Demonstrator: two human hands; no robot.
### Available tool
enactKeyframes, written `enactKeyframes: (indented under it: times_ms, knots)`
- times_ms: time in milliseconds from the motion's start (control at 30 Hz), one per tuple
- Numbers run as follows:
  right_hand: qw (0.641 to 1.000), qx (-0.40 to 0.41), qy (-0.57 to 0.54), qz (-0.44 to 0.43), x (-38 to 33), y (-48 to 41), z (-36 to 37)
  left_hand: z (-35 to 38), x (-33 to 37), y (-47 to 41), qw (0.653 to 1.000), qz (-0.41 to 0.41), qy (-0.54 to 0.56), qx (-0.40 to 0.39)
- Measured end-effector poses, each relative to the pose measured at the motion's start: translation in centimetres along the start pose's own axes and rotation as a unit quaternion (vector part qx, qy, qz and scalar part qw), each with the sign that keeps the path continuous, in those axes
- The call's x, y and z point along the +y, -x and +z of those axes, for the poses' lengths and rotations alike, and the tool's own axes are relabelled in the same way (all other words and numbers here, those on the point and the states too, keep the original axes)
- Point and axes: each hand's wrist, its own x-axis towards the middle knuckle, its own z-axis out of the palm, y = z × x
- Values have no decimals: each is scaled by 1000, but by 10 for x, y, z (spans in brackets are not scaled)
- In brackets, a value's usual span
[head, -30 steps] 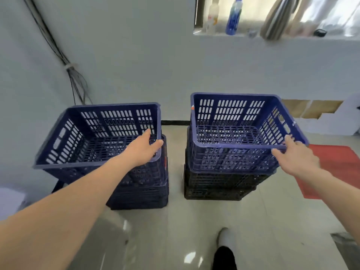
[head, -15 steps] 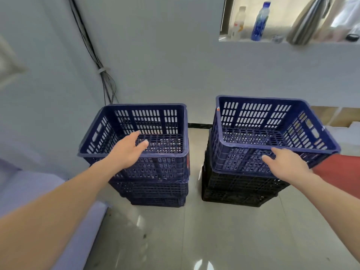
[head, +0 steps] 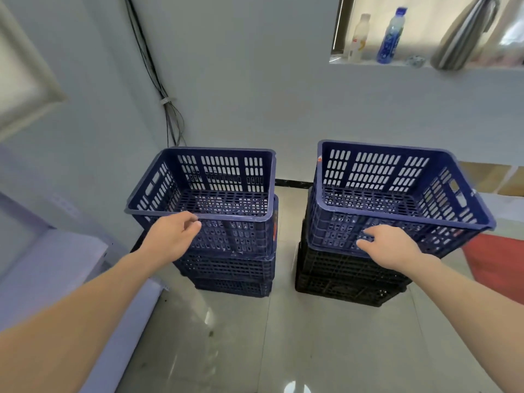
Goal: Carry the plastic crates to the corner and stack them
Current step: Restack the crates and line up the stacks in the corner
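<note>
Pale walls [head: 241, 80] meet in a corner ahead of both hands, with a glossy tiled floor [head: 283, 336] beneath them, seen from the head camera. Just beyond the left hand [head: 173, 236] a blue crate [head: 224, 171] tops a stack of blue crates pushed close to the corner, likely so the pile takes up little floor. The left hand's fingers are loosely curled at the near rim and grip nothing; whether the fingertips touch the rim cannot be told. Just beyond the right hand [head: 388, 248] a second blue crate [head: 377, 171] sits on another blue one over black crates [head: 340, 273]. It looks nested and slightly skewed, its right corner overhanging. The right hand is relaxed and spread in front of this crate's near wall, below the rim, holding nothing. Both stacks appear set down, so the stacking here seems done or close to it. Between the hands a narrow strip of floor separates the stacks, which stand near but apart. Cables [head: 170, 114] hang down the wall beyond the left stack. Outside the left forearm a pale cabinet [head: 42, 265] narrows the room, and outside the right hand lies a red mat [head: 499, 265]. Above the right hand a ledge [head: 368, 63] carries bottles [head: 392, 35], well clear of the rims. Free floor lies mainly below the wrists, toward the person.
</note>
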Motion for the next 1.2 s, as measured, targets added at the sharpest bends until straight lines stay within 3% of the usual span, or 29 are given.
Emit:
enactKeyframes:
  times_ms: [400,600,933,1200]
  knots:
    - [998,-10,24,-53,-29,15,-12,-15,-39,53,998,-46,-26,16]
    - [998,4,33,-48,-73,23,-4,-26,-81,50,999,-15,-39,-4]
    - [999,36,11,16,-185,66,35,-60,-186,10,998,26,-18,-49]
    - [998,17,17,63,-232,88,82,-73,-237,-13,995,58,2,-78]
